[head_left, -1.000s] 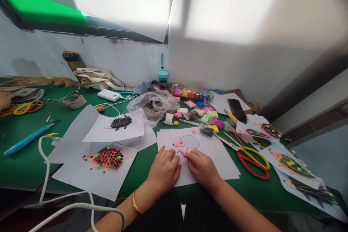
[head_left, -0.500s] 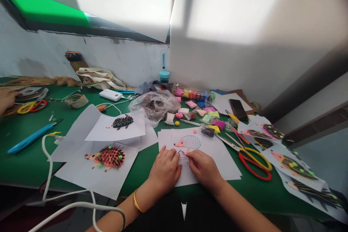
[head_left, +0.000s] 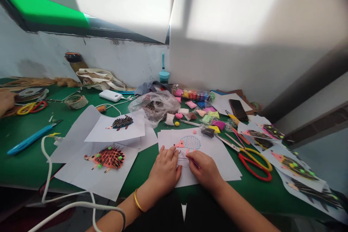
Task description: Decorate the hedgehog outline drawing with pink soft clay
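In front of me lies a stack of white paper [head_left: 223, 163], its top sheet showing a hedgehog drawing [head_left: 191, 142] with a pink clay face and a blue dotted outline. My left hand [head_left: 165, 166] rests flat on the left side of the sheet, fingers stretched out. Just right of it, my right hand [head_left: 205, 168] is closed around a thin pinkish tool, its tip on the paper below the drawing. The fingers hide most of the tool, so its kind is unclear. A small pink clay ball [head_left: 194, 131] sits above the hedgehog.
Scissors with red and yellow handles [head_left: 255, 163] lie right of the paper. Clay packets [head_left: 214, 119] and a plastic bag [head_left: 156, 106] stand behind. Finished hedgehog pictures [head_left: 108, 159] lie at left, others at right. Another person's hand [head_left: 7, 103] is at far left, near a white cable [head_left: 46, 166].
The tip of the tool in my right hand has shifted slightly on the paper. My left hand stays nearly still. The other person's hand at far left has moved a little.
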Tool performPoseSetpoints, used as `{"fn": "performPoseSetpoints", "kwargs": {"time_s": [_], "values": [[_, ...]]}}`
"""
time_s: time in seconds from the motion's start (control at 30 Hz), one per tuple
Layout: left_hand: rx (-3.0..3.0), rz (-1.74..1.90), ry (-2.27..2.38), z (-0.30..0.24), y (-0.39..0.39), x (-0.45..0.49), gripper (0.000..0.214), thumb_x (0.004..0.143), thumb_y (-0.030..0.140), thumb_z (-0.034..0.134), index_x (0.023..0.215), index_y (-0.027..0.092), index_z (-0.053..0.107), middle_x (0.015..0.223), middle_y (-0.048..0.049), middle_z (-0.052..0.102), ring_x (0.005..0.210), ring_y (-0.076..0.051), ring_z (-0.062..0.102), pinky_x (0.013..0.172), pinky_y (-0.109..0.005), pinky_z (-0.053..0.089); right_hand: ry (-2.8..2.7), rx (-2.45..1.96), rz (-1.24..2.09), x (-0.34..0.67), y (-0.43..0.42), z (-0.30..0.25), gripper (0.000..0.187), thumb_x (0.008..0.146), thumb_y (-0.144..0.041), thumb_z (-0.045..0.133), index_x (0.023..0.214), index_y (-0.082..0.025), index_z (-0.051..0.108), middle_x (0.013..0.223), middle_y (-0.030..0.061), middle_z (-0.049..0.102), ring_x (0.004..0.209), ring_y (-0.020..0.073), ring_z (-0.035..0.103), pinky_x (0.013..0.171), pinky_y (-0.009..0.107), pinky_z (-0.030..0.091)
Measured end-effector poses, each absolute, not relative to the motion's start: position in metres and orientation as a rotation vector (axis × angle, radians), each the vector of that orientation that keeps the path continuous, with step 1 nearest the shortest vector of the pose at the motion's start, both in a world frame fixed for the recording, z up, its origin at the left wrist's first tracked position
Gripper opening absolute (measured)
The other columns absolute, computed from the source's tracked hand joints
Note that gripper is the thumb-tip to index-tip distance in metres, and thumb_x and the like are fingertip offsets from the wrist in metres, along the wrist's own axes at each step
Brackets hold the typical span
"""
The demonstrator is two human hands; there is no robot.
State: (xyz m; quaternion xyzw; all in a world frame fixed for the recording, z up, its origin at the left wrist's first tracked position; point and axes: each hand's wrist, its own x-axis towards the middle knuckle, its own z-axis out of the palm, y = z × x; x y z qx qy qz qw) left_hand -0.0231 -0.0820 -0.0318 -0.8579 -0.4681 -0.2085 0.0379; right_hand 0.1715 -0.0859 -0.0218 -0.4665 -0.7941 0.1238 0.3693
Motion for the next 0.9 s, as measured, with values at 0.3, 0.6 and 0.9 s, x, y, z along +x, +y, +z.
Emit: {"fn": "performPoseSetpoints", "kwargs": {"time_s": [0.3, 0.6, 0.9], "values": [[-2.675, -0.677, -1.443, -0.028, -0.083, -0.024, 0.044, 0.086, 0.027, 0.058, 0.127, 0.015, 0.056, 0.131, -0.0144, 0.057, 0.123, -0.032, 0.052, 0.111, -0.055, 0.038, -1.992, -1.199, 0.328, 0.171, -0.087, -0.019, 0.020, 0.088, -0.013, 0.050, 0.098, -0.022, 0.065, 0.086, 0.0042, 0.070, 0.080, 0.0189, 0.065, 0.074, 0.031, 0.053], [-2.743, -0.896, -1.575, -0.016, -0.072, -0.026, 0.021, 0.083, 0.015, 0.062, 0.103, 0.020, 0.062, 0.117, -0.0096, 0.060, 0.111, -0.026, 0.058, 0.100, -0.048, 0.049, -1.925, -1.154, 0.379, 0.171, -0.089, -0.013, 0.018, 0.088, -0.014, 0.051, 0.095, -0.023, 0.065, 0.085, 0.0042, 0.071, 0.079, 0.0189, 0.066, 0.073, 0.031, 0.054], [-2.760, -0.816, -1.621, -0.003, -0.062, -0.020, 0.006, 0.084, 0.016, 0.060, 0.083, 0.018, 0.065, 0.096, -0.0064, 0.060, 0.090, -0.021, 0.060, 0.082, -0.039, 0.053, -1.883, -1.166, 0.414, 0.173, -0.089, -0.014, 0.018, 0.088, -0.016, 0.051, 0.097, -0.022, 0.066, 0.089, 0.0051, 0.071, 0.082, 0.0192, 0.067, 0.073, 0.031, 0.055]]}}
